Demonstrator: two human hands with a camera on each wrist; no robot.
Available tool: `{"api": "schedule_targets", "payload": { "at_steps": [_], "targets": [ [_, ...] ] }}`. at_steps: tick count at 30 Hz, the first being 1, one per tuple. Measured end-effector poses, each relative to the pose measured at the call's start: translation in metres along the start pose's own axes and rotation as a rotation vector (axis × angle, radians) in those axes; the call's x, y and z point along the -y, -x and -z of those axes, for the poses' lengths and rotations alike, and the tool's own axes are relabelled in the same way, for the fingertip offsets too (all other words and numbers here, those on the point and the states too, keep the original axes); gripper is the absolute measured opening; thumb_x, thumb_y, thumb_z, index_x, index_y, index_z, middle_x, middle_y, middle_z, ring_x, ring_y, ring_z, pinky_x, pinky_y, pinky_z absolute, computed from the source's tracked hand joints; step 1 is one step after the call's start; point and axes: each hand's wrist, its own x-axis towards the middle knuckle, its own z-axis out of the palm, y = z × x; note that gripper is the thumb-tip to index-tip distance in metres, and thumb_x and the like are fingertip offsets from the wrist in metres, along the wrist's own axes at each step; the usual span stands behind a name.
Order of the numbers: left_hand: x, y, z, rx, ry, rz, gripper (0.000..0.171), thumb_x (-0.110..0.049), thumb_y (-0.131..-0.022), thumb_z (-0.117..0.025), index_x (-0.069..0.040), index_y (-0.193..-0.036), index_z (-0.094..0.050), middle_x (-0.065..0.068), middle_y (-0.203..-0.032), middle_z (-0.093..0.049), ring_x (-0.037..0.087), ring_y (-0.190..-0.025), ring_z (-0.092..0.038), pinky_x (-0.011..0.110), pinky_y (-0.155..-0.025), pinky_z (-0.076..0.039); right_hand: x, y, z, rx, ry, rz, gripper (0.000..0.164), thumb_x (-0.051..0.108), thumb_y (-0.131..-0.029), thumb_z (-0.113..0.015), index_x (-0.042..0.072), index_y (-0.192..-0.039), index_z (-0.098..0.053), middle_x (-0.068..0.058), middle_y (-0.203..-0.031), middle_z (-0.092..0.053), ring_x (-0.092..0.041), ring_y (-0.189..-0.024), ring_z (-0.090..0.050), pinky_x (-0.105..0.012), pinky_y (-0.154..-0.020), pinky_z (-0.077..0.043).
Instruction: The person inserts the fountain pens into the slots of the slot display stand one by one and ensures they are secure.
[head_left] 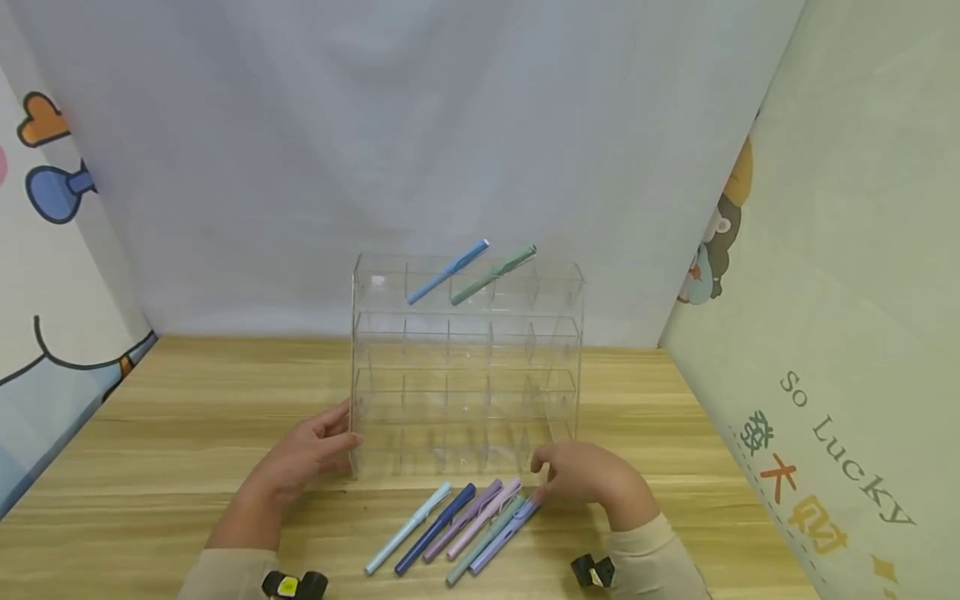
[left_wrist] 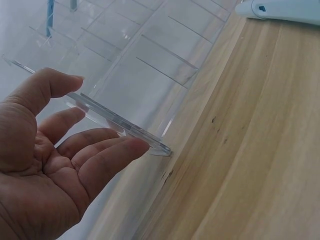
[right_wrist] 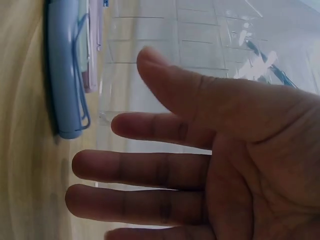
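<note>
A clear acrylic pen rack with tiered, divided compartments stands upright on the table. My left hand holds its left side panel, thumb on the near side and fingers beyond; the left wrist view shows the panel edge between them. By the rack's lower right corner is my right hand, its fingers extended and apart in the right wrist view, holding nothing. Just below it lies the upper end of a periwinkle pen. A blue pen and a green pen lean slantwise in the top tier.
Beside the periwinkle pen lie a light blue pen, a dark blue pen, a purple pen, a pink pen and a grey-green pen, all slanted. A pale curtain hangs behind the wooden table.
</note>
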Motion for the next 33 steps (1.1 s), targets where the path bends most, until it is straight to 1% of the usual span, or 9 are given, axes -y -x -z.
{"api": "schedule_targets", "payload": {
  "at_steps": [5, 8, 12, 15, 19, 24, 28, 31, 33],
  "targets": [
    [0.002, 0.000, 0.001, 0.006, 0.006, -0.002, 0.078, -0.029, -0.095, -0.065, -0.016, -0.158, -0.021, 0.023, -0.158, -0.026, 0.041, -0.138, -0.038, 0.043, -0.097, -0.052, 0.003, -0.003, -0.006, 0.011, 0.044, -0.002, 0.031, 0.025, -0.078, -0.081, 0.012, -0.103, -0.067, -0.001, -0.091, -0.066, -0.017, -0.081, -0.059, -0.042, -0.075, -0.050],
    [0.003, -0.001, 0.001, 0.005, 0.009, -0.002, 0.078, -0.028, -0.095, -0.066, -0.016, -0.158, -0.021, 0.023, -0.158, -0.027, 0.040, -0.137, -0.039, 0.043, -0.096, -0.052, 0.005, -0.004, -0.008, 0.017, 0.086, 0.003, 0.028, 0.023, -0.077, -0.082, 0.014, -0.099, -0.066, 0.001, -0.086, -0.063, -0.017, -0.077, -0.055, -0.040, -0.071, -0.049],
    [0.003, -0.001, 0.000, 0.004, 0.006, -0.003, 0.078, -0.029, -0.095, -0.065, -0.015, -0.158, -0.021, 0.022, -0.158, -0.027, 0.038, -0.136, -0.042, 0.042, -0.096, -0.053, 0.007, -0.004, -0.010, 0.022, 0.114, 0.015, 0.025, 0.022, -0.076, -0.083, 0.015, -0.092, -0.065, 0.003, -0.081, -0.061, -0.016, -0.072, -0.052, -0.037, -0.067, -0.046],
    [0.002, -0.001, 0.000, 0.003, 0.003, -0.003, 0.078, -0.029, -0.095, -0.066, -0.016, -0.158, -0.021, 0.022, -0.158, -0.028, 0.037, -0.135, -0.043, 0.042, -0.096, -0.053, 0.005, -0.006, -0.012, 0.026, 0.126, 0.034, 0.024, 0.022, -0.075, -0.083, 0.018, -0.089, -0.064, 0.004, -0.080, -0.060, -0.015, -0.071, -0.051, -0.035, -0.066, -0.046],
    [0.002, -0.002, 0.000, 0.006, 0.004, -0.006, 0.077, -0.028, -0.095, -0.065, -0.016, -0.158, -0.022, 0.022, -0.158, -0.028, 0.037, -0.135, -0.042, 0.042, -0.096, -0.053, 0.004, -0.009, -0.017, 0.027, 0.149, 0.055, 0.024, 0.021, -0.074, -0.084, 0.020, -0.087, -0.064, 0.006, -0.081, -0.060, -0.013, -0.071, -0.051, -0.032, -0.065, -0.045],
    [-0.001, -0.002, -0.001, 0.007, -0.002, -0.009, 0.077, -0.029, -0.095, -0.065, -0.016, -0.157, -0.022, 0.022, -0.159, -0.026, 0.038, -0.137, -0.039, 0.042, -0.096, -0.052, 0.005, -0.009, -0.019, 0.029, 0.193, 0.060, 0.025, 0.019, -0.075, -0.083, 0.020, -0.082, -0.058, 0.008, -0.075, -0.056, -0.012, -0.067, -0.048, -0.028, -0.061, -0.042],
    [-0.001, -0.002, -0.001, 0.005, -0.005, -0.008, 0.077, -0.029, -0.095, -0.065, -0.017, -0.157, -0.022, 0.022, -0.159, -0.026, 0.038, -0.137, -0.038, 0.042, -0.097, -0.052, 0.006, -0.006, -0.014, 0.037, 0.173, 0.065, 0.026, 0.019, -0.076, -0.082, 0.020, -0.079, -0.056, 0.008, -0.074, -0.055, -0.012, -0.067, -0.048, -0.028, -0.061, -0.040],
    [0.000, -0.001, 0.000, -0.006, -0.005, 0.002, 0.077, -0.030, -0.094, -0.067, -0.018, -0.157, -0.024, 0.020, -0.159, -0.027, 0.037, -0.137, -0.039, 0.042, -0.097, -0.052, 0.005, -0.002, -0.007, 0.052, 0.112, 0.083, 0.025, 0.018, -0.076, -0.082, 0.020, -0.077, -0.057, 0.009, -0.076, -0.057, -0.012, -0.069, -0.049, -0.030, -0.061, -0.041],
    [0.001, 0.000, 0.000, -0.010, -0.007, 0.006, 0.077, -0.031, -0.094, -0.067, -0.019, -0.157, -0.024, 0.020, -0.159, -0.026, 0.037, -0.138, -0.038, 0.042, -0.097, -0.052, 0.003, 0.000, -0.002, 0.071, 0.050, 0.105, 0.023, 0.017, -0.077, -0.081, 0.018, -0.078, -0.058, 0.008, -0.077, -0.059, -0.011, -0.068, -0.051, -0.029, -0.060, -0.042]
  ]
}}
